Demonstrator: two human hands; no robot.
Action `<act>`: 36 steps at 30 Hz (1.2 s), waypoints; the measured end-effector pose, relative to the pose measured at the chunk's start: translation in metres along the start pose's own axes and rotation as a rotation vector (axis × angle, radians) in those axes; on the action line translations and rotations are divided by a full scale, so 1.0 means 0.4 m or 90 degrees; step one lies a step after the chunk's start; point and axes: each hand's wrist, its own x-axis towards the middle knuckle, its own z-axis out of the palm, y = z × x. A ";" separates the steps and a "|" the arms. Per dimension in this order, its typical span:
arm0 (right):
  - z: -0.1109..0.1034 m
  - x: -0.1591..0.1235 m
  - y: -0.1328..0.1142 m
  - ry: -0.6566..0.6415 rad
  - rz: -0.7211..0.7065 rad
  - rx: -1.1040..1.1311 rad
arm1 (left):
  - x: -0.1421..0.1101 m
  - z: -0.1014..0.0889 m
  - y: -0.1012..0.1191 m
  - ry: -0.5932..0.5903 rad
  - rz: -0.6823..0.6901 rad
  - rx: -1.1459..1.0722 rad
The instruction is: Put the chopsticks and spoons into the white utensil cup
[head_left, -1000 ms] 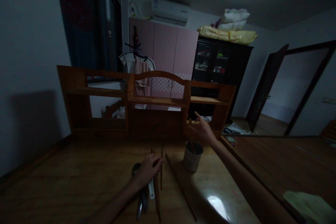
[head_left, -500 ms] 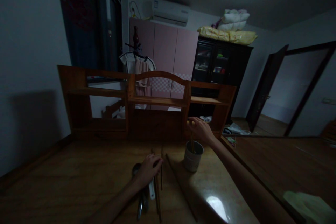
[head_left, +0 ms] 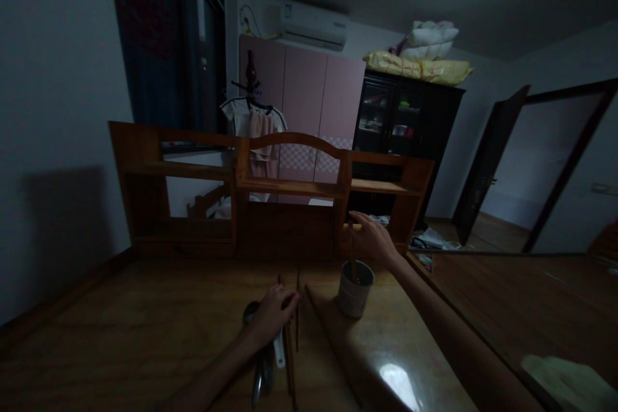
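Note:
My left hand (head_left: pixel 276 310) rests on the table with curled fingers, over several thin chopsticks (head_left: pixel 288 360); whatever its fingertips hold is hidden. A spoon with a white handle (head_left: pixel 279 351) and a metal utensil (head_left: pixel 257 387) lie partly under that hand. A dark round spoon bowl (head_left: pixel 250 311) shows on its left. At the right, a grey cup (head_left: pixel 354 299) stands upright with chopsticks (head_left: pixel 353 257) in it. Around their upper ends is my right hand (head_left: pixel 371 236), its fingers loosened and apart. One more chopstick (head_left: pixel 326 335) lies slanted on the table between the hands.
A wooden shelf unit (head_left: pixel 290 188) rises along the back of the wooden table (head_left: pixel 145 328). Light from above reflects at the front right. Beyond the table's right edge is a brown surface (head_left: pixel 502 296) with a pale green cloth (head_left: pixel 570 383).
My right hand's fingers have loosened and lifted slightly at the top of the chopsticks in the cup. My left hand and the things on the table have stayed in place.

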 end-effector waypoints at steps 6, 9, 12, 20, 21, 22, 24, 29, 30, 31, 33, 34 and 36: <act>0.017 -0.089 0.070 0.067 0.119 0.291 | 0.001 0.001 0.000 0.002 0.004 0.014; 0.063 -0.202 0.120 -0.008 0.180 0.536 | 0.001 0.001 0.003 0.008 0.001 0.015; 0.115 -0.317 0.135 -0.180 0.218 0.733 | 0.000 0.000 0.010 0.002 -0.004 0.020; 0.157 -0.387 0.057 -0.221 0.229 0.888 | -0.001 0.002 0.009 -0.009 0.001 0.008; 0.153 -0.384 0.053 -0.224 0.241 0.873 | 0.000 0.002 0.009 -0.009 -0.003 0.008; 0.148 -0.383 0.049 -0.224 0.251 0.852 | 0.000 0.001 0.010 -0.008 -0.006 0.007; 0.141 -0.384 0.043 -0.220 0.260 0.815 | -0.001 -0.003 0.014 -0.013 -0.008 0.006; 0.148 -0.394 0.024 -0.217 0.269 0.771 | 0.000 -0.011 0.022 -0.029 -0.020 0.001; 0.150 -0.394 0.021 -0.215 0.268 0.760 | 0.000 -0.010 0.021 -0.028 -0.019 0.001; 0.148 -0.393 0.018 -0.208 0.265 0.741 | -0.001 -0.009 0.020 -0.028 -0.018 0.001; 0.132 -0.388 0.008 -0.144 0.267 0.662 | -0.003 -0.005 0.018 -0.030 -0.016 0.007; 0.115 -0.385 0.000 -0.073 0.280 0.602 | -0.005 -0.003 0.019 -0.034 -0.015 0.014; 0.068 -0.382 -0.029 0.113 0.319 0.468 | -0.011 0.002 0.023 -0.051 0.001 0.038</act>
